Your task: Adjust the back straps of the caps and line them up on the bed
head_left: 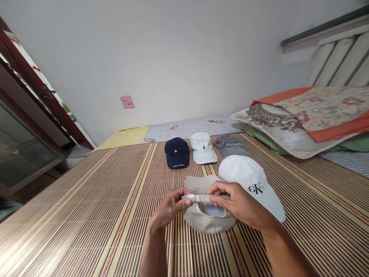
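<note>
A beige cap (pixel 209 224) lies in front of me with its back opening toward me and its brim pointing away. My left hand (pixel 173 204) is closed, pinching the cap's back strap beside a shiny metal buckle. On the strap's other side my right hand (pixel 230 198) also pinches, thumb below and fingers above. The strap runs taut between both hands. Just right of the beige cap, partly behind my right forearm, rests a white cap (pixel 240 169) with black "CK" lettering.
Farther back stand a navy cap (pixel 177 152), a white cap with a small dark logo (pixel 201 146) and a grey cap (pixel 232 145). They rest on a striped bamboo mat (pixel 86 215). Pillows (pixel 276 130) are stacked at the right, by a radiator (pixel 340 59). A pink card (pixel 127 102) is on the wall.
</note>
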The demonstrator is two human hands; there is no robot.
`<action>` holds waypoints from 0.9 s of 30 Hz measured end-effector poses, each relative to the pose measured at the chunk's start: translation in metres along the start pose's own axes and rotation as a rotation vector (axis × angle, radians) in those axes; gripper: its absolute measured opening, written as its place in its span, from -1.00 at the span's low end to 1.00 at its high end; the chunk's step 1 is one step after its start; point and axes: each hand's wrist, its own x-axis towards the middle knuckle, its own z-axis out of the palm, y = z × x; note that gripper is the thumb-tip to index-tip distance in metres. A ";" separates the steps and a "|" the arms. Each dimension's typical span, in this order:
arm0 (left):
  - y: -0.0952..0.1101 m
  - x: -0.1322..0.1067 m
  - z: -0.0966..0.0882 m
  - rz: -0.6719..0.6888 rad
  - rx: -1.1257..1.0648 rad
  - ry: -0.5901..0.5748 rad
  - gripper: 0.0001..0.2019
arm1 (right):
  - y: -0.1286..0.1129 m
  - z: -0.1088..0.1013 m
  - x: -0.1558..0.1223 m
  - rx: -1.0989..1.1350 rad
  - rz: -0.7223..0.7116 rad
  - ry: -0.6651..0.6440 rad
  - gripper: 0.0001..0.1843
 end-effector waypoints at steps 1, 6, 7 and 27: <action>0.000 0.000 0.000 0.010 0.008 0.000 -0.59 | 0.000 0.000 0.000 -0.002 0.001 -0.002 -0.87; 0.001 0.000 -0.001 0.062 0.042 0.013 -0.59 | -0.003 0.000 -0.001 -0.008 0.009 -0.014 -0.86; 0.002 -0.001 -0.002 0.056 0.046 0.013 -0.60 | -0.004 -0.001 -0.001 -0.011 0.007 -0.018 -0.84; -0.003 -0.011 -0.024 0.059 0.080 0.051 -0.63 | 0.024 -0.032 -0.012 -0.129 -0.011 0.051 -0.71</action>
